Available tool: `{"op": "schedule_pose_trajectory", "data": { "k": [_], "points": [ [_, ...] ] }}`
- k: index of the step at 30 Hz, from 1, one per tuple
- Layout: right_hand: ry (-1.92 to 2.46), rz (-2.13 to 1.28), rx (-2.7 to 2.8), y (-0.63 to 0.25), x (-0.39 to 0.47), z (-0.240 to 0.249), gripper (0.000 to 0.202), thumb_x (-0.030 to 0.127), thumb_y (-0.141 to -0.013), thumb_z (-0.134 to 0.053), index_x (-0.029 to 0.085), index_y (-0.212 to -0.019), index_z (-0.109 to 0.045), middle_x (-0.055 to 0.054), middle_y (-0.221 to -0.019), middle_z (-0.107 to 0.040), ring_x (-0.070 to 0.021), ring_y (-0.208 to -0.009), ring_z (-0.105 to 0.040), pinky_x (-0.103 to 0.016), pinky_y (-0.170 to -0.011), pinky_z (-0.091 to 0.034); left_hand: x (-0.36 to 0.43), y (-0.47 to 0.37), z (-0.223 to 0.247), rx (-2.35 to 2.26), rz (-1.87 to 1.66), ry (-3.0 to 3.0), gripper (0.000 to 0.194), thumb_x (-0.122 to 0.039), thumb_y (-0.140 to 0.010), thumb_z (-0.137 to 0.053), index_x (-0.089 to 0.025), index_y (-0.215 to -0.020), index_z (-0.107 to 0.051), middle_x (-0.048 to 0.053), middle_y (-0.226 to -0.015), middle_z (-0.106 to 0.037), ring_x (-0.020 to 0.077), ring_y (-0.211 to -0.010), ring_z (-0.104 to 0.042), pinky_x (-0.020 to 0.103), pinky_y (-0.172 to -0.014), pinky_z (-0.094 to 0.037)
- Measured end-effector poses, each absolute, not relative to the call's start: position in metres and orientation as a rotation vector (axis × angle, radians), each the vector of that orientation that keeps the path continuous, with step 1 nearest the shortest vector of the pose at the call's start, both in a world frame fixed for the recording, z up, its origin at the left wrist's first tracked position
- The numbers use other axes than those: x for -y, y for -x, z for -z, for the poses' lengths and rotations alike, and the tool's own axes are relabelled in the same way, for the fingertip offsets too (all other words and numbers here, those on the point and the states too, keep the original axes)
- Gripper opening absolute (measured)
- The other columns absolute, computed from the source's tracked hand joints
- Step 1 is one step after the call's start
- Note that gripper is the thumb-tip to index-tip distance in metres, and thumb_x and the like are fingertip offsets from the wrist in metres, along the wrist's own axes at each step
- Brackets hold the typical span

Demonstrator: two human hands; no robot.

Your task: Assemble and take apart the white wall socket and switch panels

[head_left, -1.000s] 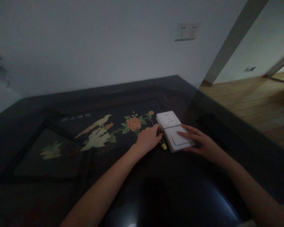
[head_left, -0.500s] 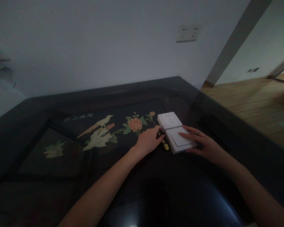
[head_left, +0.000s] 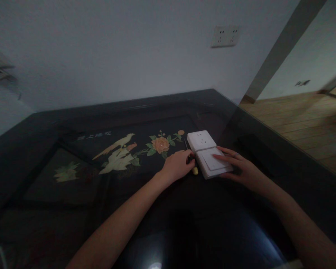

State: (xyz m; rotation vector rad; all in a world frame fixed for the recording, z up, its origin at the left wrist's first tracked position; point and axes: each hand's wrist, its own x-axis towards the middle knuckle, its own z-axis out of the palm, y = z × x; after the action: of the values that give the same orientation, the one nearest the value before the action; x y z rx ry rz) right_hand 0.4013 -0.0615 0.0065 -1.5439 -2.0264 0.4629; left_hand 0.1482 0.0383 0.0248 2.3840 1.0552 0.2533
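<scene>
A white socket box (head_left: 202,140) and a white light switch box (head_left: 212,161) lie end to end on the dark tabletop, the socket box farther from me. Along their left side is a thin screwdriver (head_left: 195,170) with a yellow handle end. My left hand (head_left: 177,164) is closed over its middle, thumb and fingertips curled beside the boxes, hiding part of the handle. My right hand (head_left: 238,164) grips the switch box from the right, with fingers across its top and far edge and the thumb low at the near edge.
The glossy black table (head_left: 145,213) bears an inlaid picture of birds and a flower (head_left: 160,145). Behind it rises a white wall with a double socket (head_left: 225,36). Wooden floor (head_left: 294,116) lies beyond the right table edge. A pale curved object (head_left: 0,254) shows at lower left.
The view has shifted slightly. My left fingers have moved a little on the screwdriver, and its thin shaft now shows beyond them. The right hand stays on the switch box.
</scene>
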Motion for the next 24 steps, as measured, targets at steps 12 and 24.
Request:
{"op": "schedule_pose_trajectory", "data": {
  "k": [12, 24],
  "points": [
    [1.564, -0.448, 1.894, -0.401, 0.065, -0.018, 0.046, 0.045, -0.081, -0.071, 0.03, -0.124, -0.067, -0.009, -0.147, -0.053, -0.0346, -0.132, -0.053, -0.056, -0.108, -0.046, -0.035, -0.14, -0.028, -1.066, -0.393, -2.352, 0.031, -0.04, -0.095, -0.052, -0.022, -0.12, -0.058, 0.002, -0.085, -0.068, 0.0202, -0.078, -0.066, 0.032, -0.068, -0.051],
    [1.322, -0.477, 1.897, -0.291, 0.074, -0.056, 0.014, 0.031, -0.087, -0.066, 0.024, -0.083, -0.054, -0.003, -0.087, -0.07, -0.019, -0.08, -0.069, -0.031, -0.07, -0.056, 0.022, -0.01, -0.016, -1.016, -0.603, -2.383, 0.023, -0.021, -0.087, -0.051, -0.021, -0.067, -0.041, -0.003, -0.07, -0.052, 0.0127, -0.065, -0.051, 0.025, -0.06, -0.04]
  ]
}}
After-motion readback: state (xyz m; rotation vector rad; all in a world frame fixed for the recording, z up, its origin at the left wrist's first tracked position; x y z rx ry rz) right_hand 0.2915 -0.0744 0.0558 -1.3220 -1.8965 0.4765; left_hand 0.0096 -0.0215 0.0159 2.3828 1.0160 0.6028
